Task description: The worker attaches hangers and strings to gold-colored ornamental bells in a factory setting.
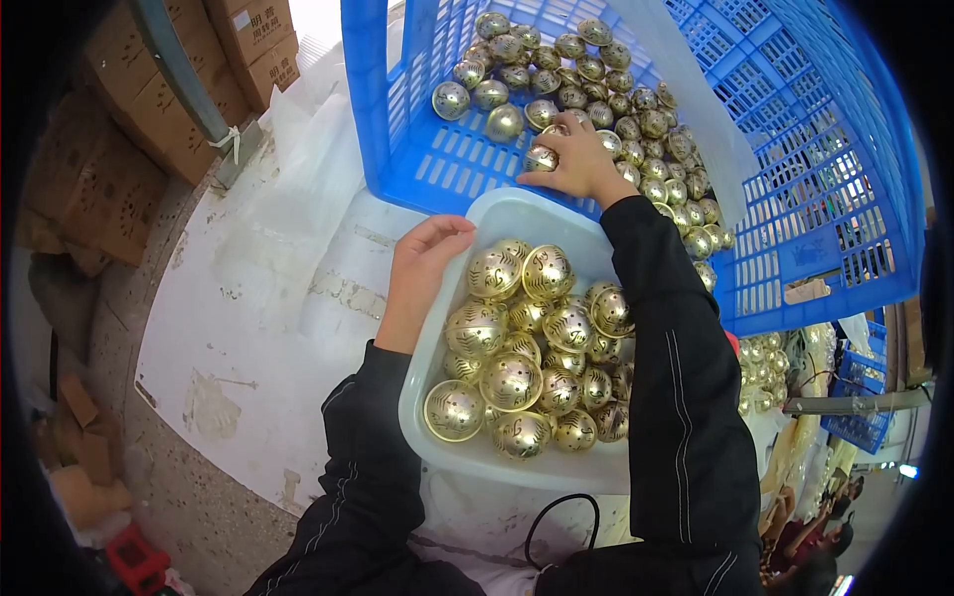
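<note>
A white plastic tub (pixel 411 422) in front of me holds several shiny gold balls (pixel 511 381) with dark printed patterns and a raised band round the middle. My left hand (pixel 425 263) is at the tub's far left corner, its bent fingers closed at the rim. Over the tub, my right arm reaches into a blue slatted crate (pixel 437 177) lying with its open side toward me. There my right hand (pixel 581 159) has thumb and fingers round a gold ball (pixel 540 159), beside a heap of similar balls (pixel 571 74). My right sleeve hides part of the tub's right side.
A white, stained tabletop (pixel 248 328) extends to the left. Cardboard boxes (pixel 159 89) are stacked beyond it, near a metal post (pixel 184 70). Clear plastic sheeting (pixel 696 99) hangs inside the crate. More gold balls (pixel 763 368) lie at the right, and people (pixel 810 536) sit farther off.
</note>
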`<move>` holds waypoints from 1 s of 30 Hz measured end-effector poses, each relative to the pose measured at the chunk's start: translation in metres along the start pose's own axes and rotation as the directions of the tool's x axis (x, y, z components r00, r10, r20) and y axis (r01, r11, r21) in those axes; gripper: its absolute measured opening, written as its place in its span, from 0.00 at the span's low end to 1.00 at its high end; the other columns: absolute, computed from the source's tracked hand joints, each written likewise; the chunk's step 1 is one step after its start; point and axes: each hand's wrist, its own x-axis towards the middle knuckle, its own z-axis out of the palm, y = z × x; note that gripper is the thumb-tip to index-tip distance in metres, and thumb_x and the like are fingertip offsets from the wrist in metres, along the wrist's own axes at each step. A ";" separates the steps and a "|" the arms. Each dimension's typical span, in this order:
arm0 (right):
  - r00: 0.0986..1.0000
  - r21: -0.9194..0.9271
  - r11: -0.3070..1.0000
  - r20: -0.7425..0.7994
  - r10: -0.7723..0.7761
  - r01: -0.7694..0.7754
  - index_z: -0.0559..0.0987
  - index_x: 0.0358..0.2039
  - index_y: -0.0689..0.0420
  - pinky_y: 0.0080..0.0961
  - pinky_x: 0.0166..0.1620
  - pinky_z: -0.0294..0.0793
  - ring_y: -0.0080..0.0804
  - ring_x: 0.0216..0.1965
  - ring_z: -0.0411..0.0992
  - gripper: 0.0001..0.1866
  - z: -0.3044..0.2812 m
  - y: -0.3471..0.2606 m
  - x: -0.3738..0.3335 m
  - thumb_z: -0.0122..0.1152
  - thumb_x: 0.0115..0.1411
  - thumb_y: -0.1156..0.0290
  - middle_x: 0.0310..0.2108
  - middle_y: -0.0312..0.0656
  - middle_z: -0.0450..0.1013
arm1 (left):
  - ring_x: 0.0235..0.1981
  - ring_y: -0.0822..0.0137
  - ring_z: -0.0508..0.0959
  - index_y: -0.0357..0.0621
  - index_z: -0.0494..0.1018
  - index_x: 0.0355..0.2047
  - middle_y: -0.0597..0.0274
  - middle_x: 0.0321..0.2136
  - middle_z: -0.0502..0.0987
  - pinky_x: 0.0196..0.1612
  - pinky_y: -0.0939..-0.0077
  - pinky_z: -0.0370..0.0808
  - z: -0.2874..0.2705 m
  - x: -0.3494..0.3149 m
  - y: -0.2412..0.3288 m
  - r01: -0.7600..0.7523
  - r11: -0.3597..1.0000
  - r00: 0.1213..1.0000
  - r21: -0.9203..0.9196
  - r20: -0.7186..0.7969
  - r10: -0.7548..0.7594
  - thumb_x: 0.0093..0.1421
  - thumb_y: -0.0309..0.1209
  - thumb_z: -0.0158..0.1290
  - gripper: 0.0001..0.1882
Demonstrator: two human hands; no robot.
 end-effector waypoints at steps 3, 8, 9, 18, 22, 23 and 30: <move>1.000 0.014 0.999 0.000 0.031 -0.031 0.84 0.45 0.49 0.47 0.59 0.67 0.59 0.56 0.66 0.37 0.001 0.004 -0.004 0.72 0.41 0.36 0.57 0.55 0.65 | 0.35 0.77 0.77 0.38 0.78 0.38 0.66 0.34 0.79 0.41 0.83 0.72 0.000 0.001 -0.003 0.020 1.000 1.000 -0.019 -0.004 -0.020 0.60 0.23 0.56 0.05; 0.998 0.113 0.992 0.038 0.054 -0.058 0.85 0.45 0.45 0.46 0.59 0.68 0.57 0.58 0.63 0.38 0.007 0.009 -0.001 0.72 0.37 0.34 0.58 0.54 0.65 | 0.36 0.76 0.77 0.38 0.78 0.38 0.65 0.34 0.79 0.41 0.83 0.72 0.001 0.000 -0.002 0.010 0.999 1.000 -0.031 -0.001 -0.010 0.60 0.23 0.56 0.06; 0.995 0.115 0.989 0.058 0.084 -0.091 0.85 0.45 0.46 0.45 0.59 0.68 0.57 0.58 0.64 0.38 0.007 0.007 0.000 0.73 0.36 0.34 0.58 0.54 0.65 | 0.36 0.76 0.77 0.38 0.78 0.38 0.65 0.34 0.79 0.41 0.83 0.72 0.001 -0.001 -0.001 0.009 1.000 1.000 -0.030 -0.003 -0.009 0.60 0.23 0.56 0.06; 0.992 0.039 0.996 -0.092 0.082 -0.079 0.86 0.39 0.50 0.44 0.57 0.69 0.56 0.56 0.66 0.31 0.001 0.004 -0.010 0.76 0.36 0.43 0.55 0.54 0.66 | 0.35 0.77 0.77 0.38 0.77 0.38 0.65 0.34 0.79 0.40 0.83 0.72 -0.002 0.001 -0.004 0.002 0.998 1.000 -0.056 0.017 -0.001 0.60 0.23 0.56 0.06; 0.993 0.016 0.997 -0.097 0.072 -0.071 0.86 0.38 0.50 0.44 0.57 0.70 0.55 0.55 0.65 0.31 -0.004 -0.001 -0.009 0.76 0.36 0.44 0.55 0.53 0.66 | 0.35 0.77 0.77 0.38 0.78 0.38 0.65 0.33 0.79 0.40 0.83 0.72 -0.002 0.002 -0.004 -0.001 0.999 1.000 -0.055 0.016 0.002 0.60 0.23 0.57 0.06; 0.993 0.015 0.997 -0.082 0.082 -0.081 0.86 0.38 0.50 0.44 0.57 0.70 0.54 0.55 0.65 0.31 -0.006 -0.002 -0.010 0.76 0.35 0.44 0.55 0.52 0.66 | 0.35 0.77 0.77 0.38 0.78 0.38 0.66 0.33 0.79 0.40 0.83 0.72 -0.003 0.002 -0.004 -0.009 0.999 1.000 -0.049 0.017 0.010 0.60 0.23 0.57 0.06; 0.987 -0.038 0.993 -0.115 0.110 -0.116 0.86 0.36 0.50 0.43 0.55 0.71 0.52 0.56 0.64 0.29 -0.019 -0.013 -0.012 0.76 0.35 0.46 0.53 0.49 0.66 | 0.34 0.78 0.77 0.37 0.78 0.38 0.65 0.32 0.79 0.39 0.84 0.72 -0.003 0.003 -0.004 0.013 0.999 1.000 -0.043 0.027 -0.012 0.60 0.23 0.57 0.06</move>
